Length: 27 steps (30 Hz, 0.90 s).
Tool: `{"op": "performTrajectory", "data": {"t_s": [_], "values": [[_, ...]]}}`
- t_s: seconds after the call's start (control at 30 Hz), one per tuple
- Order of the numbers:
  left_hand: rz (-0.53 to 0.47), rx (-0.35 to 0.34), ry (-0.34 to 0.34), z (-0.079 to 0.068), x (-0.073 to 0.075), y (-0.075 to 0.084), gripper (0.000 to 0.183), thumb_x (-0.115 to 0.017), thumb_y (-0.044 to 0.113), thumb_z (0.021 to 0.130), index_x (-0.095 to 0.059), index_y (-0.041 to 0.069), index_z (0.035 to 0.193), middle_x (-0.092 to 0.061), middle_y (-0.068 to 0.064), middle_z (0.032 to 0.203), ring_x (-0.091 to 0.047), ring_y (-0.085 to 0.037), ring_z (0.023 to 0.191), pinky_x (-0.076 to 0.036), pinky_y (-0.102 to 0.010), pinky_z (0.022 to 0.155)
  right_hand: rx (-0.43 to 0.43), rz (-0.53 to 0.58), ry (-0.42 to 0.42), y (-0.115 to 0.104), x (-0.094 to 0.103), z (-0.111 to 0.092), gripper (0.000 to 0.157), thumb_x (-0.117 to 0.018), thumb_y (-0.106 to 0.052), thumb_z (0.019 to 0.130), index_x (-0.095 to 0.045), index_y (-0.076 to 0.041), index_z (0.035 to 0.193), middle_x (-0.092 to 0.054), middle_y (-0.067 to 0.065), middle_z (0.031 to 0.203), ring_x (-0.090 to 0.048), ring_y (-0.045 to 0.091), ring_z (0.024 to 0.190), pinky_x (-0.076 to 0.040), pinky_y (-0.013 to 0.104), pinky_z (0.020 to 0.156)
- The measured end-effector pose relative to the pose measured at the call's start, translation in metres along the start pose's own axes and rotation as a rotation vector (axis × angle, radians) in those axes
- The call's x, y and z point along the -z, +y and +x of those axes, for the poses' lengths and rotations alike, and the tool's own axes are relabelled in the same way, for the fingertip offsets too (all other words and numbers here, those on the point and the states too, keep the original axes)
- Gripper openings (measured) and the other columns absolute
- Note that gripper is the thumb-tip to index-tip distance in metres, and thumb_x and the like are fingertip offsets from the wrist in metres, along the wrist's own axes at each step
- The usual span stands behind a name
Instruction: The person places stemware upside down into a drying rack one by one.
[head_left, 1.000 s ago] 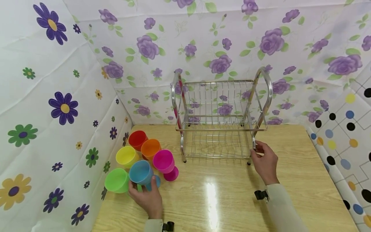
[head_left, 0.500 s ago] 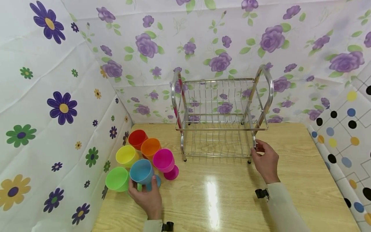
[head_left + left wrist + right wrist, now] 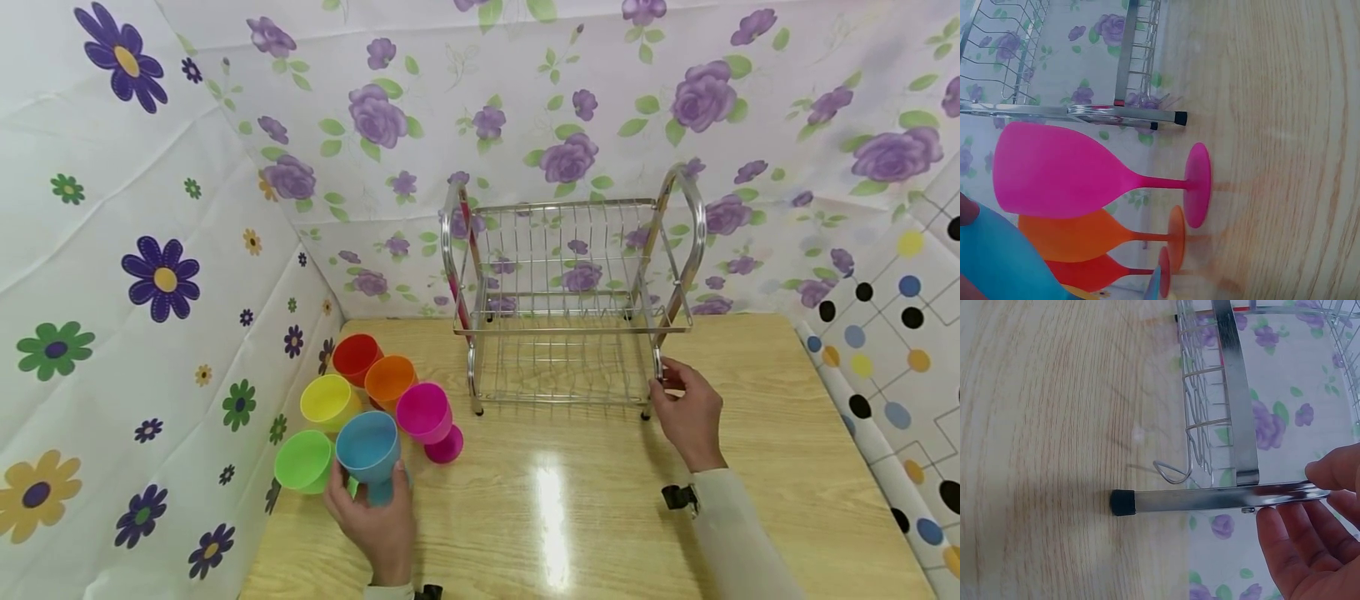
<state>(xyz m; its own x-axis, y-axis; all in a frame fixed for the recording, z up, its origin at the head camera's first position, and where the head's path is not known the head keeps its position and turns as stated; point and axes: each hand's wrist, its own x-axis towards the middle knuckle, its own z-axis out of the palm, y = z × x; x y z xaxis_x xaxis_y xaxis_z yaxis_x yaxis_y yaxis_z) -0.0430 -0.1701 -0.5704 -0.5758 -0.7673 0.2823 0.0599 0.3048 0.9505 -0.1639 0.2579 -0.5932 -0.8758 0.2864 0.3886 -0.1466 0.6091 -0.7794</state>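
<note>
My left hand (image 3: 375, 529) grips a blue plastic goblet (image 3: 367, 446) low on its bowl, thumb on the right side. Its foot is mostly hidden by the hand in the head view. In the left wrist view the blue goblet (image 3: 997, 256) leans relative to the upright pink goblet (image 3: 1060, 172). At the right, my right hand (image 3: 688, 417) pinches the front right leg of a two-tier chrome dish rack (image 3: 572, 332). The right wrist view has thumb and fingers on either side of that metal leg (image 3: 1197, 500), above its black foot.
Beside the blue goblet stand green (image 3: 303, 462), yellow (image 3: 330, 402), red (image 3: 357, 358) and orange (image 3: 390, 382) goblets. A flower-printed cloth wall (image 3: 168, 279) closes off the left. Floral cloth (image 3: 450, 100) hangs behind the rack on the wooden table (image 3: 480, 517).
The blue goblet has come up slightly and tipped toward me, its foot now behind my left hand. My right hand keeps its grip on the rack leg.
</note>
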Motion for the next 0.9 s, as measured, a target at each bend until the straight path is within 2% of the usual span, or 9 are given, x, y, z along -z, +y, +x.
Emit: {"op": "performTrajectory", "data": {"t_s": [0.23,0.37,0.47,0.6,0.67,0.77,0.9], "values": [[0.04,-0.043,-0.033,-0.002,0.006,0.009,0.095,-0.091,0.002,0.08,-0.044,0.022,0.16,-0.04,-0.009,0.152,-0.041,-0.01,0.135,-0.049,-0.065,0.113,-0.001,-0.004,-0.008,0.001,0.002,0.001,0.042,-0.076,-0.005,0.096,-0.07,-0.007,0.137,-0.073,0.017,0.111,-0.072,0.031,0.096,-0.043,-0.005,0.073],[0.053,-0.066,-0.059,-0.002,0.009,0.016,0.095,-0.09,0.001,0.08,-0.043,0.021,0.16,-0.04,-0.009,0.153,-0.041,-0.01,0.134,-0.05,-0.062,0.113,-0.015,-0.005,-0.022,0.0,0.003,0.0,0.042,-0.076,-0.009,0.097,-0.069,-0.008,0.138,-0.072,0.016,0.114,-0.072,0.031,0.098,-0.045,-0.004,0.074],[0.064,-0.088,-0.082,-0.003,0.011,0.022,0.095,-0.09,0.002,0.08,-0.044,0.022,0.16,-0.04,-0.009,0.154,-0.042,-0.01,0.134,-0.051,-0.052,0.114,-0.025,-0.013,-0.03,-0.002,0.005,-0.001,0.043,-0.077,-0.009,0.096,-0.069,-0.009,0.138,-0.071,0.014,0.116,-0.072,0.03,0.1,-0.049,-0.001,0.076],[0.083,-0.13,-0.098,-0.004,0.012,0.031,0.094,-0.091,0.001,0.078,-0.047,0.02,0.159,-0.042,-0.01,0.153,-0.042,-0.01,0.132,-0.048,-0.025,0.11,-0.014,-0.035,-0.028,-0.005,0.009,-0.003,0.045,-0.079,-0.011,0.095,-0.069,-0.01,0.139,-0.071,0.013,0.117,-0.073,0.03,0.102,-0.059,0.011,0.079],[0.085,-0.162,-0.102,-0.005,0.012,0.036,0.094,-0.091,0.0,0.076,-0.048,0.018,0.159,-0.043,-0.012,0.15,-0.042,-0.01,0.131,-0.045,-0.018,0.105,0.0,-0.041,-0.025,-0.008,0.012,-0.004,0.046,-0.08,-0.011,0.094,-0.069,-0.009,0.139,-0.07,0.014,0.119,-0.073,0.031,0.102,-0.06,0.013,0.08],[0.081,-0.209,-0.122,-0.006,0.012,0.043,0.095,-0.09,-0.001,0.075,-0.049,0.016,0.158,-0.045,-0.015,0.147,-0.043,-0.009,0.13,-0.043,-0.019,0.102,0.027,-0.053,-0.026,-0.016,0.017,-0.006,0.047,-0.081,-0.012,0.094,-0.069,-0.008,0.139,-0.07,0.015,0.121,-0.072,0.032,0.103,-0.063,0.021,0.081],[0.064,-0.267,-0.181,-0.009,0.01,0.05,0.094,-0.09,0.0,0.073,-0.051,0.012,0.157,-0.046,-0.017,0.143,-0.044,-0.01,0.129,-0.043,-0.022,0.1,0.045,-0.072,-0.051,-0.028,0.024,-0.008,0.048,-0.08,-0.012,0.094,-0.068,-0.007,0.14,-0.069,0.019,0.125,-0.072,0.037,0.106,-0.065,0.045,0.084]]}}
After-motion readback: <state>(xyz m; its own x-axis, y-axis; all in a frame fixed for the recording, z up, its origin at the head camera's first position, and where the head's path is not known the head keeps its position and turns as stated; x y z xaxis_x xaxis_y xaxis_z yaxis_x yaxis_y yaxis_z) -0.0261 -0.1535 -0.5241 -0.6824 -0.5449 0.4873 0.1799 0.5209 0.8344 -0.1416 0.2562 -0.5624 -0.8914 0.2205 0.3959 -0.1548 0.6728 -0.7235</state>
